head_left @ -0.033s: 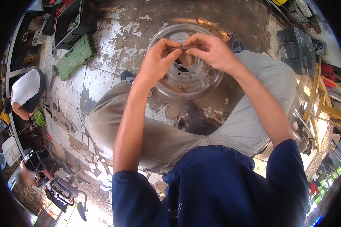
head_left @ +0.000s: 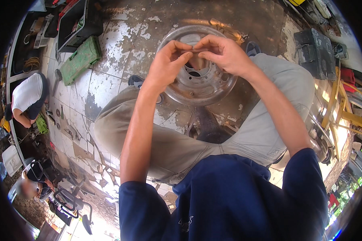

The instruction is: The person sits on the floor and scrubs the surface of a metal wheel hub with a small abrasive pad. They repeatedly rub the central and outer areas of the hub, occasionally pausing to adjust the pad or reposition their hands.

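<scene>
Change is hard to find: left hand (head_left: 167,66) and right hand (head_left: 228,56) sit just as they do in the frame taken a moment earlier, in the upper middle of the frame. Judging by that, the work stays at the same point, a steady hold at the fingertips with no visible shift in grip. Each hand pinches with thumb and forefinger, the two meeting almost tip to tip, clamped on what looks like a slim brownish piece (head_left: 195,50). It is mostly covered by the fingers, so its kind and full length cannot be told. Its long axis seems to run from left to right across the frame, nearly level; neither end can be picked out as the front.

Below the hands in the frame is a worn metal wheel rim (head_left: 191,87), upper centre. It is round, so its face has no long axis; that face, with its centre hole and smaller holes, is turned up toward the camera. A dark metal part (head_left: 209,126) shows just below the rim, between the knees.
</scene>
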`<state>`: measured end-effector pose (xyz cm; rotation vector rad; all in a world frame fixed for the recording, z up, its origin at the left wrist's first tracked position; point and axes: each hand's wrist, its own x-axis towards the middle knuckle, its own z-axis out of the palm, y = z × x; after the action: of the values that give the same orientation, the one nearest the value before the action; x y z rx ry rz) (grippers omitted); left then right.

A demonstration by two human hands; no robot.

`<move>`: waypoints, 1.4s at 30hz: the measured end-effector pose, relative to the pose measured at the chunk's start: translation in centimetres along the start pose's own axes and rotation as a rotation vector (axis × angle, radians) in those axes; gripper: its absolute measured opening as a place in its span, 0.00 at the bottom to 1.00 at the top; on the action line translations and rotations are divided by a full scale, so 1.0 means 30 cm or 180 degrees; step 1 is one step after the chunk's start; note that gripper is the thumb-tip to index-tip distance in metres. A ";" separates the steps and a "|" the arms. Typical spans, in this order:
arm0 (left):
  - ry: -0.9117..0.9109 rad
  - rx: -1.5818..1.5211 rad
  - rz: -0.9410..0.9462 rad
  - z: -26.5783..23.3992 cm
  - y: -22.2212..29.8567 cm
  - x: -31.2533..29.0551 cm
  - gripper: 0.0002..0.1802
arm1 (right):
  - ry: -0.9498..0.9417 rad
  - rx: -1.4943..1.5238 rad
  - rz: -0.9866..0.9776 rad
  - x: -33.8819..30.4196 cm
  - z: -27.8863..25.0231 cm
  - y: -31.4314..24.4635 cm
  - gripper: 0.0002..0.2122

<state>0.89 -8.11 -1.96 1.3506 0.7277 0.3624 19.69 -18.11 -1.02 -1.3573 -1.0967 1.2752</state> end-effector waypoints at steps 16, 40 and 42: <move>0.0002 -0.0095 -0.0123 -0.012 0.018 0.026 0.12 | -0.0011 -0.0386 0.0121 0.002 -0.010 -0.041 0.16; 0.0012 -0.0016 -0.0108 -0.019 0.021 0.026 0.11 | 0.0456 0.0635 0.0727 0.004 0.022 -0.024 0.13; 0.0024 0.0045 -0.0093 -0.023 0.013 0.026 0.11 | 0.0461 0.0155 0.0422 0.000 0.019 -0.021 0.13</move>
<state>1.08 -7.01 -1.82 1.3511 0.7569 0.3398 19.10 -17.97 -0.41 -1.4812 -0.8834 1.2685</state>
